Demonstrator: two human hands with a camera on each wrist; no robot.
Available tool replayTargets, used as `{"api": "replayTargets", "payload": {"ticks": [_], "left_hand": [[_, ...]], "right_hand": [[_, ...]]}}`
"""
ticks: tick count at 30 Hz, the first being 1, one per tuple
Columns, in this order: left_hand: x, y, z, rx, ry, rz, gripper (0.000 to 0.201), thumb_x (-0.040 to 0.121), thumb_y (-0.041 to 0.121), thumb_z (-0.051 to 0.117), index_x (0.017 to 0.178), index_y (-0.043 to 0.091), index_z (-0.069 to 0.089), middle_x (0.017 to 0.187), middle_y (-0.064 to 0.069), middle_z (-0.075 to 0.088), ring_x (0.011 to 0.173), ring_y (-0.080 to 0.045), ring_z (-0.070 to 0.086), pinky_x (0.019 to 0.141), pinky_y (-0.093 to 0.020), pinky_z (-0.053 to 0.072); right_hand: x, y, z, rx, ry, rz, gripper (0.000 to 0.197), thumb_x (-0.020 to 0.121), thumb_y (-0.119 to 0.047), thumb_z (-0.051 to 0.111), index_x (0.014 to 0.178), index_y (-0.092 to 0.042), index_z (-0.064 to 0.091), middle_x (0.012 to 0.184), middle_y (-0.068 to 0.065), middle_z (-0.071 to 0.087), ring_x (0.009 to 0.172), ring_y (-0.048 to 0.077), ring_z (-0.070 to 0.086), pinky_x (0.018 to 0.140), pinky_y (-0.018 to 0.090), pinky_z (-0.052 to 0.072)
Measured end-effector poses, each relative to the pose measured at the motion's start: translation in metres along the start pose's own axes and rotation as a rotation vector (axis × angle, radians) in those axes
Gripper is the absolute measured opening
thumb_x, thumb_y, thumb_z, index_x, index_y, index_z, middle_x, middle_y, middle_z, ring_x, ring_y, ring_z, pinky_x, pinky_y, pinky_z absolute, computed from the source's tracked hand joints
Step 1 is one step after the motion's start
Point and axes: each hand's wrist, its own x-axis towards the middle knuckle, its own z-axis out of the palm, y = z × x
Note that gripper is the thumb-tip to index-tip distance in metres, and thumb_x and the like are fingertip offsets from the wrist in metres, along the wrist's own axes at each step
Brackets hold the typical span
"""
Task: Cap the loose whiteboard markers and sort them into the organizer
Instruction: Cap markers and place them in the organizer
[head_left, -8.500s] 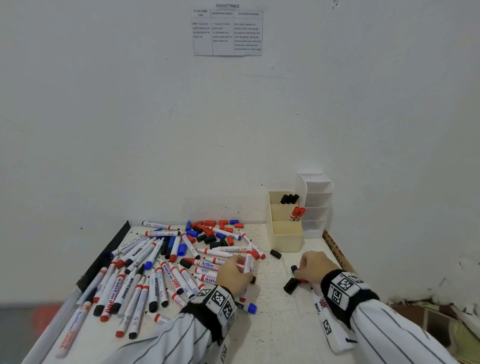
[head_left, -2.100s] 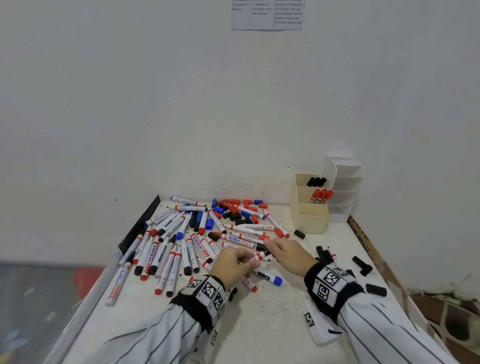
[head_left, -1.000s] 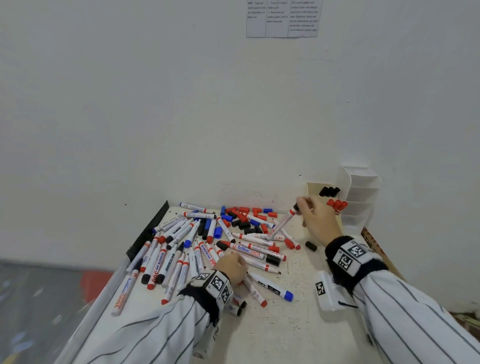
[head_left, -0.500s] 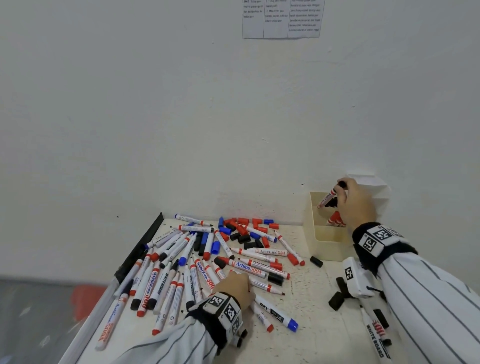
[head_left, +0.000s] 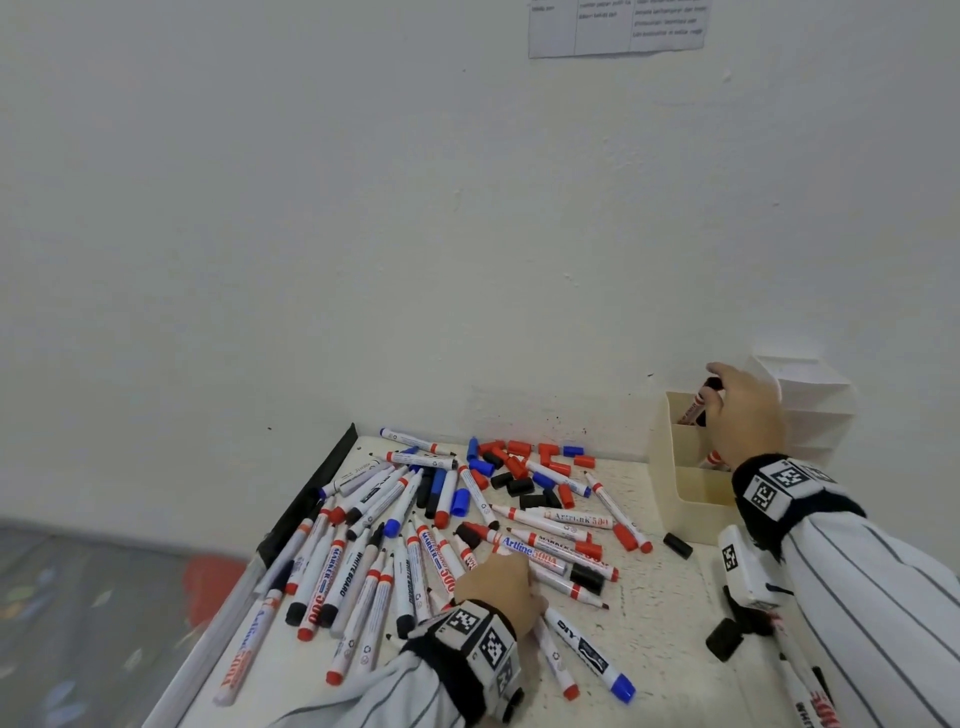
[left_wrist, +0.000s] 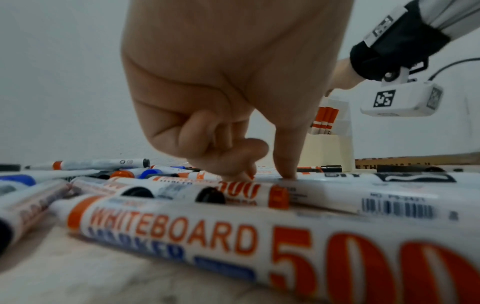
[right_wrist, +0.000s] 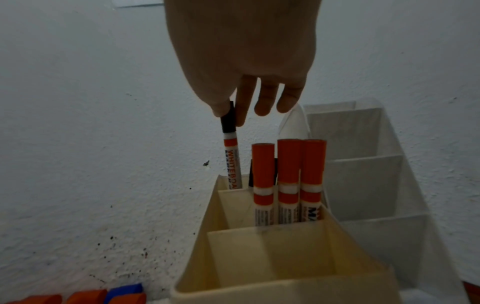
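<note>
My right hand (head_left: 714, 387) (right_wrist: 232, 115) pinches a black-capped whiteboard marker (right_wrist: 231, 156) (head_left: 696, 408) by its cap. The marker hangs upright with its lower end inside the back compartment of the cream organizer (head_left: 670, 478) (right_wrist: 272, 253). Three red-capped markers (right_wrist: 288, 164) stand in the middle compartment. The front compartment shows nothing in it. My left hand (head_left: 498, 577) (left_wrist: 265, 170) rests with curled fingers on the pile of loose markers (head_left: 415, 545), its fingertips touching the barrels.
Loose red, blue and black caps (head_left: 519, 467) lie at the back of the table. A single black cap (head_left: 677, 545) lies in front of the organizer. A white stepped organizer (head_left: 810, 400) stands right of the cream one. A black strip (head_left: 311, 499) edges the table's left side.
My right hand lifted the black-capped marker from the pile to the organizer and has lowered its end into the back compartment. My left hand stayed on the pile.
</note>
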Motion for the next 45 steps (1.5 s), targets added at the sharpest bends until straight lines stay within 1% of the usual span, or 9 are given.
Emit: {"api": "replayTargets", "payload": {"ticks": [7,14,17,21,28,30,33,37,45], "left_hand": [[0.01,-0.008,0.001,-0.436,0.041,-0.124,0.025,0.084,0.025,0.062,0.099,0.022,0.042,0.089,0.006,0.049,0.082,-0.009,0.052,0.066,-0.017,0.042],[0.014,-0.006,-0.013,-0.762,0.119,-0.167,0.017,0.083,0.025,0.062,0.074,0.02,0.048,0.078,-0.001,0.06,0.076,-0.016,0.06,0.081,-0.031,0.053],[0.015,-0.004,-0.019,-0.821,0.124,-0.15,0.013,0.086,0.027,0.058,0.076,0.02,0.053,0.08,-0.003,0.062,0.081,-0.019,0.063,0.085,-0.034,0.054],[0.016,-0.006,-0.025,-0.856,0.222,-0.124,0.009,0.088,0.028,0.056,0.09,0.021,0.051,0.08,0.005,0.055,0.07,-0.007,0.053,0.061,-0.019,0.043],[0.017,-0.011,-0.029,-0.78,0.237,-0.128,0.014,0.09,0.026,0.054,0.101,0.021,0.047,0.095,0.001,0.055,0.073,-0.007,0.053,0.061,-0.019,0.044],[0.016,-0.013,-0.03,-0.764,0.23,-0.133,0.017,0.091,0.027,0.054,0.105,0.02,0.049,0.101,-0.001,0.054,0.083,-0.013,0.055,0.07,-0.025,0.049],[0.016,-0.017,-0.028,-0.732,0.22,-0.14,0.027,0.09,0.029,0.054,0.114,0.016,0.052,0.106,-0.002,0.054,0.09,-0.015,0.055,0.076,-0.027,0.047],[0.014,-0.019,-0.025,-0.72,0.222,-0.119,0.031,0.091,0.029,0.052,0.119,0.016,0.053,0.115,-0.005,0.059,0.092,-0.019,0.061,0.08,-0.03,0.051],[0.016,-0.013,-0.019,-0.752,0.244,-0.091,0.03,0.097,0.023,0.04,0.122,0.013,0.052,0.1,-0.005,0.06,0.058,-0.006,0.043,0.06,-0.023,0.043]], "right_hand": [[-0.002,0.002,0.007,-0.236,-0.156,0.09,0.021,0.095,-0.016,0.046,0.112,-0.016,0.058,0.103,0.015,0.065,0.105,0.036,0.047,0.086,0.044,0.038],[-0.003,0.005,0.008,-0.402,-0.405,0.088,0.038,0.094,-0.013,0.036,0.127,-0.023,0.051,0.136,0.001,0.047,0.12,0.031,0.036,0.099,0.04,0.03],[-0.006,-0.003,0.007,-0.385,-0.355,0.086,0.034,0.092,-0.016,0.041,0.124,-0.02,0.055,0.137,0.005,0.044,0.122,0.032,0.035,0.1,0.042,0.03],[-0.013,-0.026,0.003,-0.091,-0.233,-0.07,0.02,0.089,-0.011,0.048,0.101,-0.008,0.064,0.111,0.012,0.059,0.102,0.028,0.051,0.085,0.036,0.042],[-0.057,-0.07,0.003,-0.042,-1.103,-0.177,0.024,0.094,-0.014,0.047,0.113,-0.024,0.059,0.106,-0.006,0.052,0.075,0.002,0.049,0.064,0.014,0.041],[-0.074,-0.067,0.014,-0.128,-1.231,-0.199,0.03,0.094,-0.015,0.048,0.117,-0.031,0.06,0.122,-0.003,0.053,0.087,0.007,0.055,0.079,0.022,0.05],[-0.093,-0.055,0.028,-0.243,-1.234,-0.231,0.043,0.092,-0.009,0.045,0.118,-0.04,0.059,0.138,-0.004,0.048,0.115,0.012,0.052,0.097,0.028,0.045],[-0.105,-0.044,0.035,-0.208,-1.123,-0.208,0.039,0.091,-0.007,0.045,0.111,-0.036,0.062,0.12,-0.003,0.057,0.093,0.012,0.059,0.068,0.017,0.047],[-0.113,-0.032,0.041,-0.255,-0.931,-0.208,0.03,0.094,-0.011,0.04,0.115,-0.029,0.051,0.113,-0.001,0.051,0.088,0.013,0.052,0.057,0.016,0.034]]}}
